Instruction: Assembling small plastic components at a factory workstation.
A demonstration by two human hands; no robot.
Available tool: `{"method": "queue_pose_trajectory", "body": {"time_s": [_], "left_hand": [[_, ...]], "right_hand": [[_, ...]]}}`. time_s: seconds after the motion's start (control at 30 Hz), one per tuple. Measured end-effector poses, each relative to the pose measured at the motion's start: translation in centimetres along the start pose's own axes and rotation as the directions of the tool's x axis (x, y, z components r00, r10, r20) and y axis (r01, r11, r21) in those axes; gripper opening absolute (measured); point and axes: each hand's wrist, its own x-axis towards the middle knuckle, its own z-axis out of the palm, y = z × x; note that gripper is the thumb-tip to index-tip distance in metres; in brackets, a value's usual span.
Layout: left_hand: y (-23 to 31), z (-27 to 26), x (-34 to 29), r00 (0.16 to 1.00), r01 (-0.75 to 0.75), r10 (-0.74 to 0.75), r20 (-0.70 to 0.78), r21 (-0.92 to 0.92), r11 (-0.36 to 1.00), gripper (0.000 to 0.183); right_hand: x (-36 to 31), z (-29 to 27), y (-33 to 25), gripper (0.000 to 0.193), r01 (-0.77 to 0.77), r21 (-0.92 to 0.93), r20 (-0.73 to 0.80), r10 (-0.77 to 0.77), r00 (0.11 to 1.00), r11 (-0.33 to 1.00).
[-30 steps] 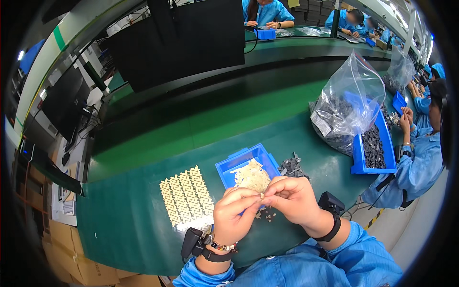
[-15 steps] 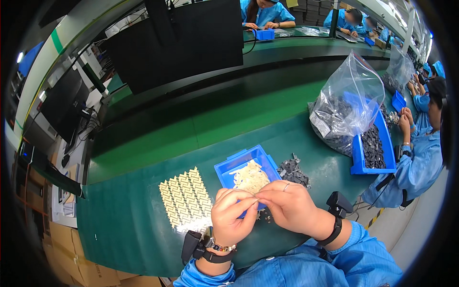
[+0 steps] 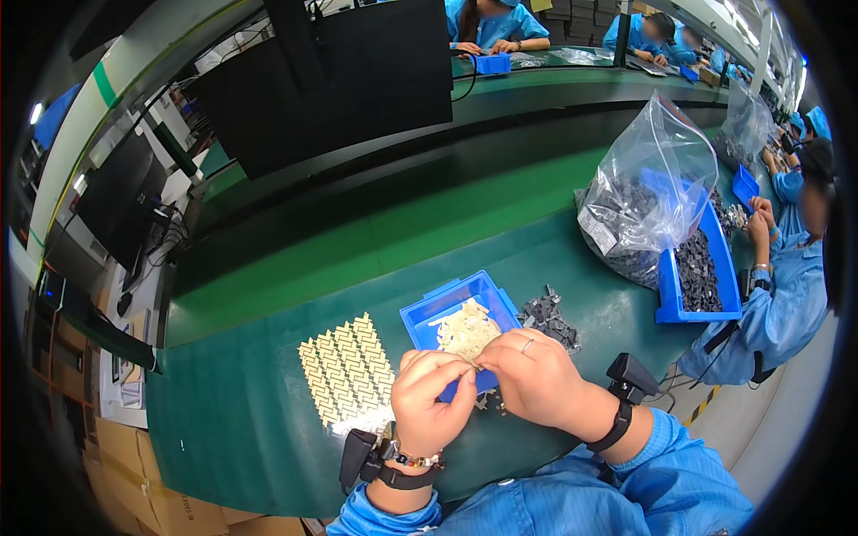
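Left hand (image 3: pixel 432 400) and right hand (image 3: pixel 536 380) pinch a tiny, barely visible piece (image 3: pixel 475 365), the bin (image 3: pixel 494 299) just beyond them, in what seems fine fingertip work calling next for steadiness.

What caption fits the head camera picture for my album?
Left hand and right hand close together at a blue tray of cream pieces.

Ring (image 3: pixel 527 346) newly visible on right hand (image 3: pixel 542 382)
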Motion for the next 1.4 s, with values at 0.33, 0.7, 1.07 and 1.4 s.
{"method": "queue_pose_trajectory", "body": {"time_s": [0.33, 0.7, 1.07, 1.4], "left_hand": [[-0.1, 0.1, -0.1, 1.000, 0.017, -0.017, 0.003, 0.020, 1.000, 0.009], [-0.3, 0.4, -0.4, 0.991, 0.117, -0.115, -0.067, 0.033, 0.993, 0.004], [0.0, 0.4, -0.6, 0.984, 0.175, -0.175, -0.022, 0.019, 0.984, 0.004], [0.2, 0.4, -0.2, 0.998, 0.055, -0.055, -0.014, 0.057, 0.997, 0.009]], "right_hand": [[0.2, 0.3, -0.1, 0.018, -0.041, -0.002, 0.005, 0.041, 0.999, 0.999], [0.3, 0.3, 1.0, 0.014, -0.162, 0.213, -0.039, 0.174, 0.984, 0.963], [0.1, 0.7, 0.7, 0.003, -0.385, 0.531, 0.152, 0.361, 0.920, 0.755], [0.3, 1.1, 0.2, 0.003, -0.419, 0.506, 0.167, 0.391, 0.905, 0.753]]}}
